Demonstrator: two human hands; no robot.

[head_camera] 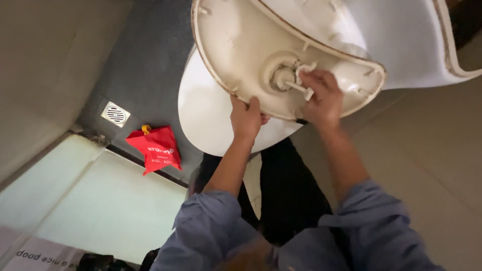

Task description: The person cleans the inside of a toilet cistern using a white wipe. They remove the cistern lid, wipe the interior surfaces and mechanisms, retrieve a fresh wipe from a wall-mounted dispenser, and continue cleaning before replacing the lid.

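**Op:** I'm looking down at a toilet seat tipped up so its stained underside is facing me. The white bowl is sitting just below it, the lid behind it to the right.

**Log:** Where is the work standing?

**Op:** Partway, I'm judging. The seat is already raised and the hinge fitting on its underside is exposed. The white wing nut is showing on its bolt, so the fitting isn't off yet. Whether it's being loosened or tightened, I can't tell.

**Log:** Hands?

**Op:** My left hand is gripping the seat's lower rim, fingers wrapping over the edge and closing on it, forearm running straight up from the blue sleeve. My right hand is reaching in from the right, wrist bending inward, fingertips pinching narrowly on the wing nut.

**Log:** Surroundings?

**Op:** A red pouch is lying on the dark floor near a square drain, well apart from both hands.
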